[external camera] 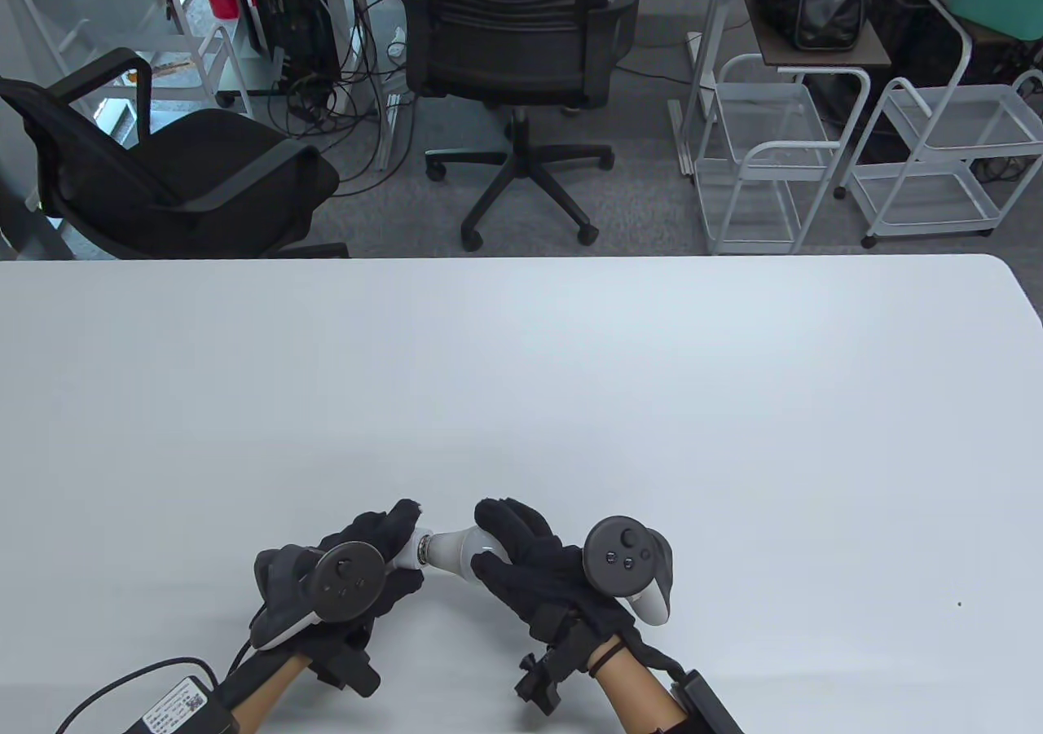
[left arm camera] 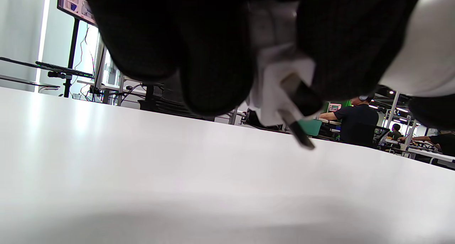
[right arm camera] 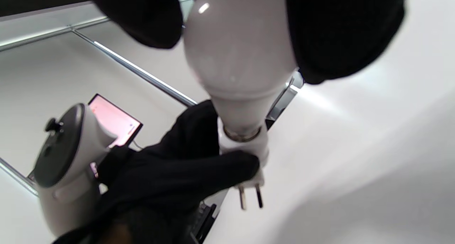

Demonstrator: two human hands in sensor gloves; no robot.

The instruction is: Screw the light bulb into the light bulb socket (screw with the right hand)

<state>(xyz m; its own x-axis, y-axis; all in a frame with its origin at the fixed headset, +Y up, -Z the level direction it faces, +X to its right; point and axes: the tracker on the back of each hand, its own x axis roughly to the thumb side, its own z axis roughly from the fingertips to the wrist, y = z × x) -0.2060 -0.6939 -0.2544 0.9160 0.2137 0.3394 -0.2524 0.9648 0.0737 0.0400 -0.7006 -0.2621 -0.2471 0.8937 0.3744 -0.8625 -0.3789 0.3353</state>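
Chairs [external camera: 513, 74] and carts [external camera: 937, 156] beyond table [external camera: 521, 375]

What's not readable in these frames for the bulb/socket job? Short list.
- Thread depth: white frosted light bulb sits in the white plug-in socket; a metal ring still shows, remaining turns unclear.
- Socket body, table view: mostly covered by the left hand.
- Bulb dome, table view: wrapped by the right hand.
- Left wrist view: socket blurred, crowded by black glove fingers.
- Label on the small black box at the bottom edge: too small to read.
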